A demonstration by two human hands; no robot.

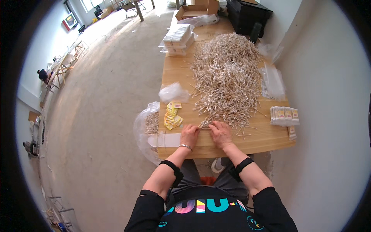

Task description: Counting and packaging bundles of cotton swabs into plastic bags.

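Observation:
A large heap of cotton swabs (228, 73) with wooden sticks covers the middle of the table. At its near edge, my left hand (189, 135) and my right hand (220, 134) face each other with fingers curled in. A few cotton swabs (204, 124) lie between the fingertips, and both hands appear to pinch them; the exact grip is partly hidden. Beside my left hand sits a loose pile of yellow-and-white cards (172, 116). A flat white strip (172, 140) lies by my left wrist, at the table's left edge.
Clear plastic bags lie left (174, 92) and right (273, 82) of the heap. Small filled packs (285, 116) line the right edge. Stacked white packs (177, 38), a cardboard box (193, 14) and a black bin (247, 17) stand farther back. A clear sack of swabs (151, 123) is left of the table.

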